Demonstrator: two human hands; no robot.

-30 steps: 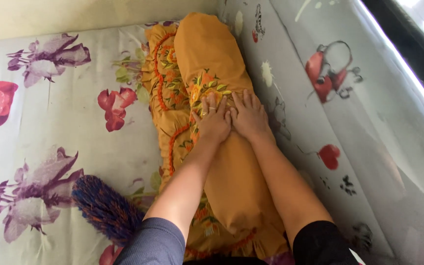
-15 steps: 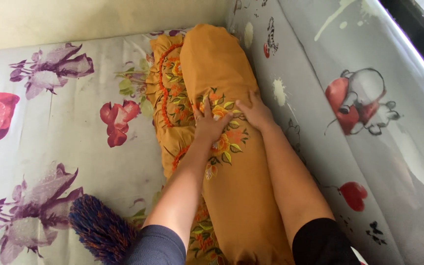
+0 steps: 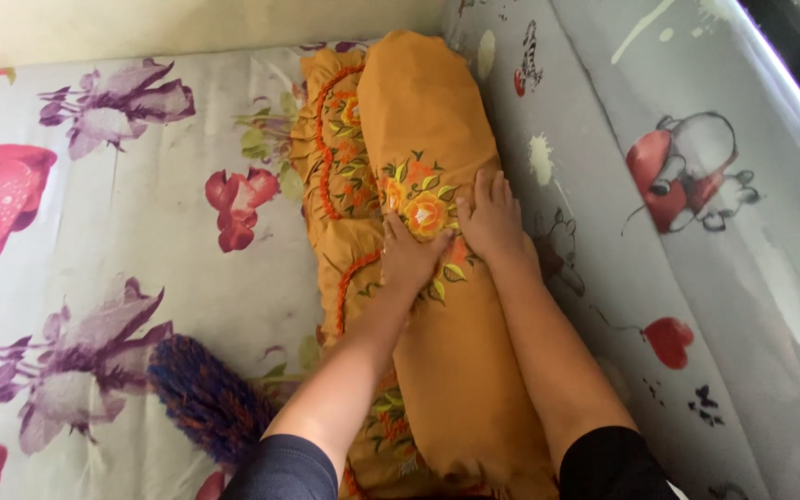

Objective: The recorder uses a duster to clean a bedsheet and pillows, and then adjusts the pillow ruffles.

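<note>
Head view shows your two hands flat on a long orange bolster pillow (image 3: pixel 428 120). It is round like a roll, and it lies along the right side of the bed, next to the grey curtain (image 3: pixel 696 278). Stitched flowers in yellow and orange, with green leaves, sit on the middle of its cover.

Your left hand (image 3: pixel 407 255) rests on those stitched flowers. The fingers are stretched out and lie flat, so this hand is not gripping anything. It only presses down on the cloth. Your right hand (image 3: pixel 491 218) lies just beside it, a little higher up the roll. Its fingers are also straight and flat, pressing and not gripping. The two hands almost touch each other. Both arms reach up from the bottom edge, and each has a dark sleeve near the shoulder.

Under the roll, on its left side, lies a flat orange pillow (image 3: pixel 331 167) with the same kind of stitched flowers and an orange wavy line along its edge. The roll sits partly on top of it.

Below them is a pale bed sheet (image 3: pixel 141 241) with big purple and pink flowers. Near your left arm, on the sheet, lies a fuzzy purple and orange brush (image 3: pixel 201 398). The curtain has small cartoon animal pictures on it.
</note>
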